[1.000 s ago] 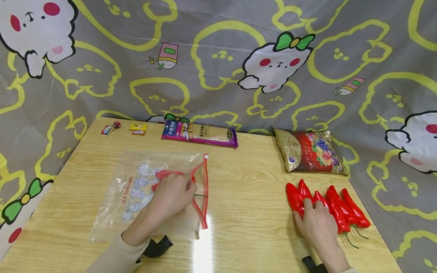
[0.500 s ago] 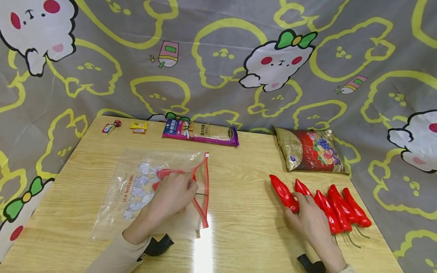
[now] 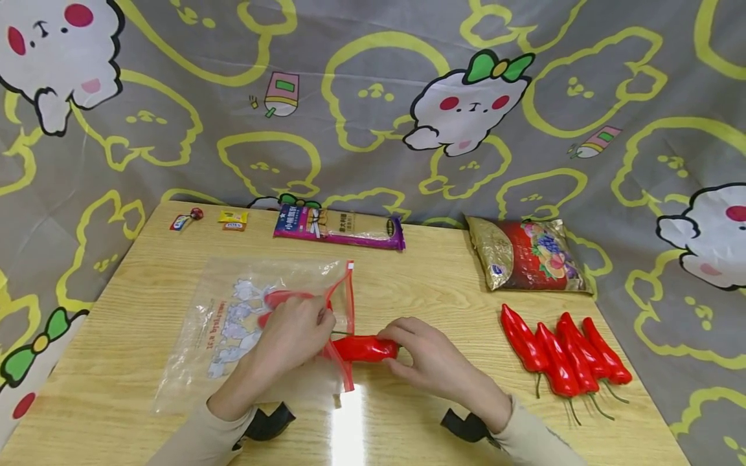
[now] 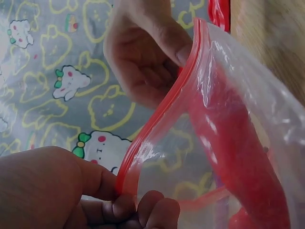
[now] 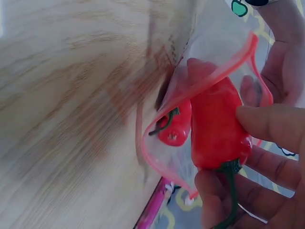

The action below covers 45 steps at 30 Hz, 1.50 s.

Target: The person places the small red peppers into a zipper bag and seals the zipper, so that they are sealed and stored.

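Observation:
A clear zip bag [image 3: 192,336] with a red zip edge lies flat at the left of the table, its mouth facing right. My left hand [image 3: 297,333] pinches the bag's upper rim, seen close in the left wrist view. My right hand [image 3: 437,356] grips a red pepper [image 3: 364,349] by its stem end; its tip is inside the bag's mouth. Deeper in the bag, another red pepper [image 5: 176,126] with a green stem shows in the right wrist view. Several more red peppers [image 3: 556,362] lie side by side at the right.
A long purple-ended noodle packet [image 3: 340,228] lies along the back. Behind the loose peppers is a gold and red bag [image 3: 542,257]. Small wrapped sweets [image 3: 234,219] and a lollipop [image 3: 195,214] sit at the back left. A patterned cloth [image 3: 361,175] hangs behind the table.
My right hand has taken the leftmost pepper from the row and carried it left into the bag's mouth. My left hand has stayed at the rim.

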Tool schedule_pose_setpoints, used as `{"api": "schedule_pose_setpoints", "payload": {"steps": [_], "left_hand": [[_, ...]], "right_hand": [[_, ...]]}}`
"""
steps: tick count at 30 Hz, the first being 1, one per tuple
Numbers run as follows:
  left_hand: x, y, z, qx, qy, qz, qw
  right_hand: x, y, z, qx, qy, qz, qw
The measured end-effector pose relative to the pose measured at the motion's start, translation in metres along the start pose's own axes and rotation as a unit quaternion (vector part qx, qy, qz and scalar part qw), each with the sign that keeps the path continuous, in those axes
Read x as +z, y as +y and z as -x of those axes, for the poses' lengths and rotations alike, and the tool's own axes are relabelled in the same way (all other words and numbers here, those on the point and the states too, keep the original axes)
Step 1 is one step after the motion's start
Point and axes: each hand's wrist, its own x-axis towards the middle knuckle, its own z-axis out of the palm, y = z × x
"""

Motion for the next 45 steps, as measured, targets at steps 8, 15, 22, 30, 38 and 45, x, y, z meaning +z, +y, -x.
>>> {"api": "schedule_pose_setpoints", "payload": {"steps": [8,15,22,30,38,45], "left_hand": [[-0.001,0.0,0.0,-0.007,0.004,-0.01,0.9999],[-0.002,0.0,-0.001,0.006,0.023,-0.019,0.9995],[-0.003,0.0,-0.001,-0.002,0.022,-0.02,0.9996],[-0.004,0.001,-0.001,-0.018,0.003,-0.01,0.9998],[-0.004,0.0,-0.001,-0.004,0.018,-0.021,0.9996],[-0.003,0.0,-0.002,-0.003,0.02,-0.014,0.9997]], "right_hand": [[0.022,-0.014,-0.032,-0.025,-0.02,-0.047,0.998],[0.037,-0.024,-0.053,-0.048,-0.029,-0.063,0.996],[0.046,-0.027,-0.063,-0.052,-0.038,-0.053,0.997],[0.053,-0.027,-0.066,-0.035,-0.067,-0.044,0.996],[0.03,-0.012,-0.044,0.0,-0.009,-0.078,0.997],[0.001,0.04,0.022,0.102,0.116,0.022,0.988]]}}
